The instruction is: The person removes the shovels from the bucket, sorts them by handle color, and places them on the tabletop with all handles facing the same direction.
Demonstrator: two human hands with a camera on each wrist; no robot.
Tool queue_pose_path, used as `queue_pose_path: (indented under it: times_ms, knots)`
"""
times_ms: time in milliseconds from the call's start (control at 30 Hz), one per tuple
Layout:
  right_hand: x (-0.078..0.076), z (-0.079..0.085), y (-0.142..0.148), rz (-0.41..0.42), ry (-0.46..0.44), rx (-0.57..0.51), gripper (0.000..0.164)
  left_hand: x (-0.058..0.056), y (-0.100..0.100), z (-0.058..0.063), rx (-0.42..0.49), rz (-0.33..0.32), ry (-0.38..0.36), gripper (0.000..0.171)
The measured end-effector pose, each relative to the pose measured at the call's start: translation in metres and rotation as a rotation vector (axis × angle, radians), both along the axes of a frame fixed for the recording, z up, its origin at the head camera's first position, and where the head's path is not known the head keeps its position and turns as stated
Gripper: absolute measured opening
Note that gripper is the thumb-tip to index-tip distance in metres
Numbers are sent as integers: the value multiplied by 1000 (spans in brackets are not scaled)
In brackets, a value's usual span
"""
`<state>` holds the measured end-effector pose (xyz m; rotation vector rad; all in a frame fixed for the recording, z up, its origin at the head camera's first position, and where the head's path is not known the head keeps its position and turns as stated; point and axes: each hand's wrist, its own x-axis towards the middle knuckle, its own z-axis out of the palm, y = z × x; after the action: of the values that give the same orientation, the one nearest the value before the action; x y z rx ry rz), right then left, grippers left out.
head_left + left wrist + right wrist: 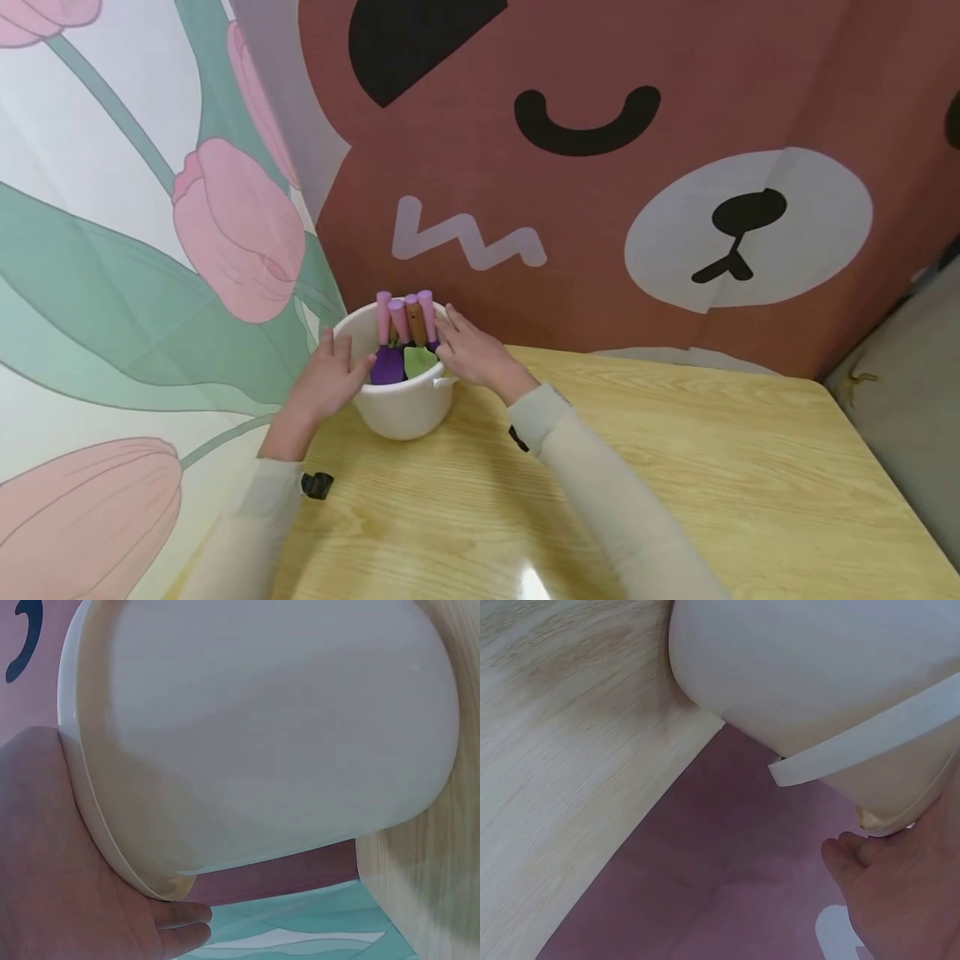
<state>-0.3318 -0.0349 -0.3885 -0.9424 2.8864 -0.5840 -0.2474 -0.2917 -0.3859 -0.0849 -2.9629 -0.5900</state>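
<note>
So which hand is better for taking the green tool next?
Probably the right hand: beside the bucket, it's closer to the green tool. The left hand is nearer the purple tool.

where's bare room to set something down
The table is bare between right sleeve and bear backdrop, and between right and left sleeve, before the bucket. Crowded: that bucket, tools inside, left hand and right hand at its rim.

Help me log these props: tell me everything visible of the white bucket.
The white bucket is round, smooth, apparently plastic, tapering downward, with a rim and white strap handle. It stands upright on the table near printed hangings. Pink-handled tools poke up inside. The left hand and right hand touch opposite sides of its rim.
</note>
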Motion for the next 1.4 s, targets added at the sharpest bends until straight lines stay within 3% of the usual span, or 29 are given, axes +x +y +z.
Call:
queue_pose_path:
  times_ms: [400,700,1400]
  knots:
    - [7,-2,18,-7,7,-15,64,2,14,-4,44,1,-22,84]
    - [15,-3,31,-12,25,-19,63,8,26,-3,21,-21,-4,89]
    - [28,-7,67,-52,39,-47,62,10,59,-5,33,-36,19,77]
